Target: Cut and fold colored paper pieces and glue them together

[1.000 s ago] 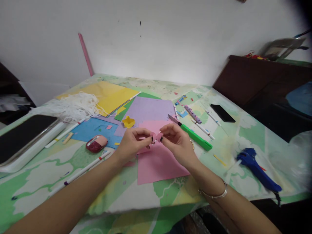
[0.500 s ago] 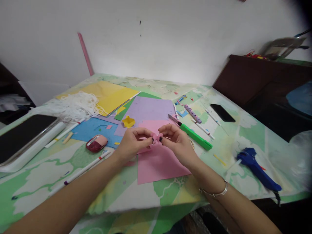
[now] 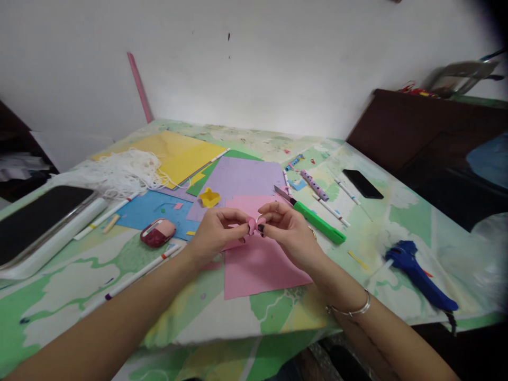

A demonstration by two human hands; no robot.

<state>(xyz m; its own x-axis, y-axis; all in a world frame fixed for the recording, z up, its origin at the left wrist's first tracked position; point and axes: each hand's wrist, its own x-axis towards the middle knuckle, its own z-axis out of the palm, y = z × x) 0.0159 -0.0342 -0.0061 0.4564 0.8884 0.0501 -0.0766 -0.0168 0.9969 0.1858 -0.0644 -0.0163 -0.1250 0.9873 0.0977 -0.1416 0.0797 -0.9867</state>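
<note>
Between my two hands is a small pink foam flower (image 3: 255, 224), held above a pink sheet (image 3: 262, 272). My left hand (image 3: 218, 230) pinches its left side between thumb and fingers. On the opposite side, my right hand (image 3: 288, 227) grips it with thumb and fingertips, partly covering it. A yellow foam flower (image 3: 209, 197) lies just beyond my left hand. Beside my right hand rests a green utility knife (image 3: 319, 222) with its blade out. A purple sheet (image 3: 248, 177) spreads behind the hands.
At right lie a blue glue gun (image 3: 423, 278) and a black phone (image 3: 363, 183). White cord (image 3: 127, 169) is heaped at left near a larger black device (image 3: 43, 222). A maroon-and-pink case (image 3: 157, 233) sits on a blue sheet (image 3: 135, 211). Several markers (image 3: 135, 275) are scattered about.
Both hands stay almost in place, still pinching the pink flower. Its petals look slightly shifted between the fingertips. Nothing else on the table has moved.
</note>
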